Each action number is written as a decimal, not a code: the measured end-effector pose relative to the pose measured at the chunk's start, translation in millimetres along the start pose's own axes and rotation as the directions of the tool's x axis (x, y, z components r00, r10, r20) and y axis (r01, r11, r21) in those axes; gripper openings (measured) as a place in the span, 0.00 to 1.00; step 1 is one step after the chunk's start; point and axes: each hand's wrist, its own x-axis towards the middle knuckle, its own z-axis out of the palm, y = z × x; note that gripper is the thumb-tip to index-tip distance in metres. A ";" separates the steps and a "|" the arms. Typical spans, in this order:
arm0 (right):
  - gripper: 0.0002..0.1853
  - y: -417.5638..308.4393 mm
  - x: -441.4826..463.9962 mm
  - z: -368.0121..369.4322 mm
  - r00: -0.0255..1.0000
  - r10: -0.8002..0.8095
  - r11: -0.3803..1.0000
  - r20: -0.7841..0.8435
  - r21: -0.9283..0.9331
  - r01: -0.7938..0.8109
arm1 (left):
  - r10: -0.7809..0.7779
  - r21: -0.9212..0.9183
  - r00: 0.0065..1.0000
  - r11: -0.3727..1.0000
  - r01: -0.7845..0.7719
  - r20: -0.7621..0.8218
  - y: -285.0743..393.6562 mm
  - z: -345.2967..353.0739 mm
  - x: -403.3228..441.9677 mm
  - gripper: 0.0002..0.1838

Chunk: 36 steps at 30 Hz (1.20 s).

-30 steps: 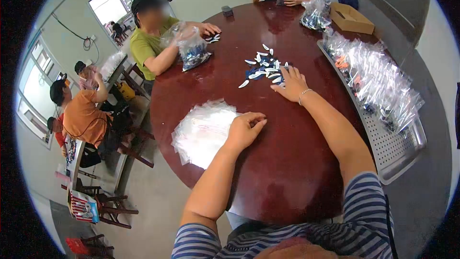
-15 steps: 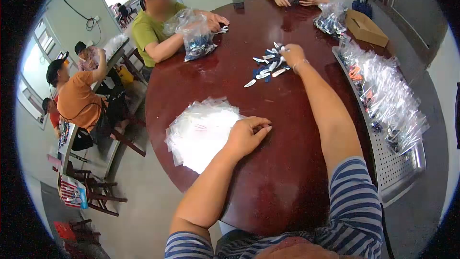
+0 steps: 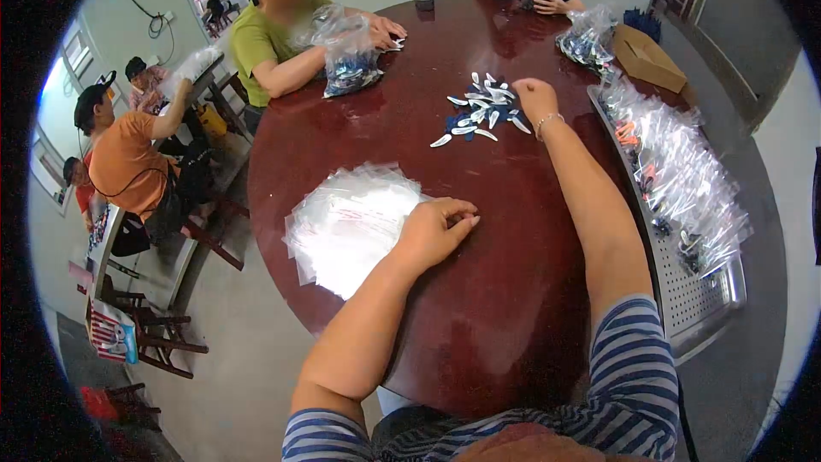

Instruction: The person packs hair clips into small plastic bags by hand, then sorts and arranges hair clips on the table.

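A loose heap of white and dark blue snap hair clips (image 3: pixel 484 108) lies on the table. Just beyond its right edge is my right hand (image 3: pixel 536 99), closed with the fingers bent under; whether it holds anything is hidden. My left hand (image 3: pixel 437 231) rests at the right edge of a fanned pile of clear plastic bags (image 3: pixel 346 227). Its fingers are loosely bent, with a gap to the thumb and nothing visible between them.
The dark red table (image 3: pixel 505 291) has a rounded edge. On the right, a perforated metal tray (image 3: pixel 697 299) bears many filled clear bags (image 3: pixel 676 171), near a cardboard box (image 3: pixel 647 58). Across sit two people, one by a filled bag (image 3: pixel 352 68). Others work at left.
My right hand has moved off the clips to their right side, and the clips now lie more spread out. My left hand stays by the bags. The view has shifted slightly.
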 end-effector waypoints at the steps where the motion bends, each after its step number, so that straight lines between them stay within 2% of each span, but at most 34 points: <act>1: 0.12 4.4 -10.6 -5.6 1.000 0.025 1.000 -0.005 0.017 -0.024 | -0.002 0.021 1.000 1.000 0.002 0.002 0.7 -0.6 -0.2 0.12; 5: 0.11 18.8 -45.2 -24.9 0.986 0.136 0.986 -0.092 -0.089 -0.144 | -0.022 0.039 1.000 0.999 0.021 0.021 4.3 -1.5 -1.5 0.12; 8: 0.10 30.5 -68.5 -30.5 0.989 0.088 0.993 -0.122 -0.070 -0.097 | 0.025 0.031 1.000 0.999 -0.025 -0.019 6.5 0.0 -4.1 0.12; 10: 0.09 27.9 -80.0 -32.0 0.987 0.108 0.990 -0.116 -0.080 -0.118 | 0.169 0.079 0.981 0.984 -0.161 -0.095 14.0 -0.9 -7.3 0.09; 11: 0.09 25.6 -81.9 -31.8 0.993 0.065 0.992 -0.099 -0.097 -0.075 | 0.175 0.093 0.980 0.982 -0.166 -0.094 17.0 -1.2 -7.6 0.09; 13: 0.08 21.4 -85.6 -34.1 0.996 0.026 0.995 -0.089 -0.096 -0.034 | 0.415 0.088 0.867 0.909 -0.407 -0.276 24.2 -0.3 -8.5 0.05; 14: 0.08 19.8 -87.6 -35.7 0.997 0.039 0.993 -0.067 -0.111 -0.047 | 0.422 0.105 0.866 0.907 -0.409 -0.268 28.4 0.2 -9.8 0.05; 16: 0.08 12.0 -89.4 -38.4 0.998 0.046 0.994 -0.050 -0.100 -0.051 | 0.547 0.201 0.729 0.835 -0.513 -0.412 41.8 -3.1 -12.7 0.03; 17: 0.08 10.0 -90.4 -40.9 0.999 0.047 0.993 -0.026 -0.104 -0.050 | 0.557 0.224 0.725 0.829 -0.512 -0.405 48.1 -5.3 -14.6 0.03; 19: 0.08 11.8 -89.9 -39.1 0.998 0.049 0.993 -0.038 -0.102 -0.052 | 0.650 0.249 0.601 0.748 -0.616 -0.465 71.9 -9.6 -23.1 0.06; 24: 0.08 11.7 -88.3 -42.4 0.997 0.075 0.995 -0.029 -0.064 -0.076 | 0.759 0.271 0.521 0.636 -0.723 -0.391 140.3 -18.3 -65.2 0.14; 26: 0.08 10.5 -88.1 -42.3 0.994 0.105 0.993 -0.015 -0.045 -0.105 | 0.805 0.237 0.434 0.551 -0.800 -0.405 157.1 -22.0 -84.8 0.15; 27: 0.08 11.0 -88.0 -41.4 0.997 0.072 0.995 -0.023 -0.063 -0.073 | 0.768 0.112 0.249 0.384 -0.917 -0.590 171.0 -7.4 -82.2 0.14; 28: 0.08 11.8 -88.2 -39.8 0.999 0.038 0.996 -0.031 -0.081 -0.040 | 0.644 0.032 0.086 0.170 -0.985 -0.761 183.9 6.6 -79.8 0.12; 29: 0.08 12.0 -88.5 -38.6 0.999 0.043 0.996 -0.032 -0.080 -0.045 | 0.645 0.028 0.091 0.171 -0.985 -0.759 192.7 2.8 -82.9 0.12; 31: 0.07 12.9 -88.2 -37.3 1.000 -0.002 0.994 -0.025 -0.112 0.000 | 0.777 -0.156 0.161 0.082 -0.984 -0.608 206.7 -15.7 -97.6 0.15; 33: 0.07 14.7 -89.9 -36.7 0.999 -0.042 0.991 -0.028 -0.131 0.038 | 0.884 -0.341 0.176 0.021 -0.940 -0.432 212.5 -28.9 -106.6 0.19; 34: 0.07 15.1 -88.0 -36.2 0.996 -0.080 0.986 -0.029 -0.146 0.075 | 0.884 -0.339 0.170 0.013 -0.941 -0.436 212.6 -29.3 -105.4 0.19; 36: 0.07 17.3 -84.1 -34.7 0.997 -0.072 0.987 -0.020 -0.147 0.068 | 0.817 -0.315 0.160 -0.028 -0.949 -0.554 211.1 -25.9 -101.8 0.17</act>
